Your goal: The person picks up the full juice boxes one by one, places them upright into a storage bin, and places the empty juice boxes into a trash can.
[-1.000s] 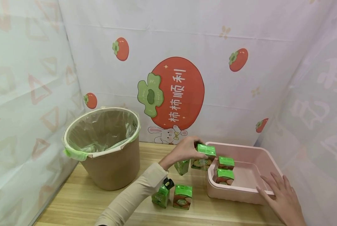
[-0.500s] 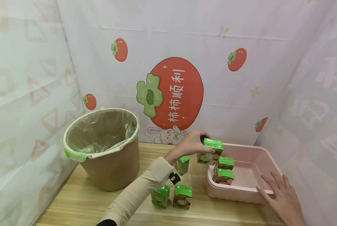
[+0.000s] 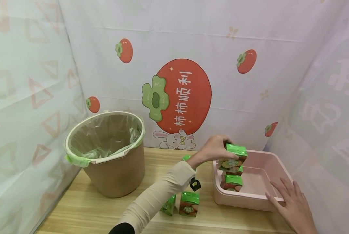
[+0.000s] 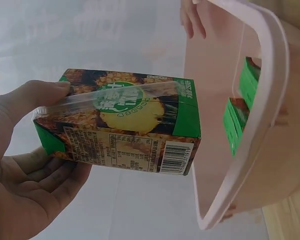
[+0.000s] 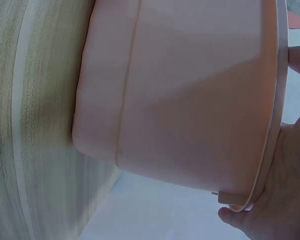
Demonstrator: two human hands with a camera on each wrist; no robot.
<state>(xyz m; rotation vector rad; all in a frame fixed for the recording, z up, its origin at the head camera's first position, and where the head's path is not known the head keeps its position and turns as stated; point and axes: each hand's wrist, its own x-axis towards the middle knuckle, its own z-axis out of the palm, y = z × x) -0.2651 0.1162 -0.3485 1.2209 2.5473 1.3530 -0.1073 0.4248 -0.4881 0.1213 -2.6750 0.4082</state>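
2 boxes could be toppled if the carton gripped by the left hand slips, the tub's near rim touched by the spread right hand.

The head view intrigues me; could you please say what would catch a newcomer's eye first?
Probably the large red fruit print in the middle of the backdrop. Then the brown lined bin at left on the table, and the left hand gripping a green-topped carton at the left end of the pink tub.
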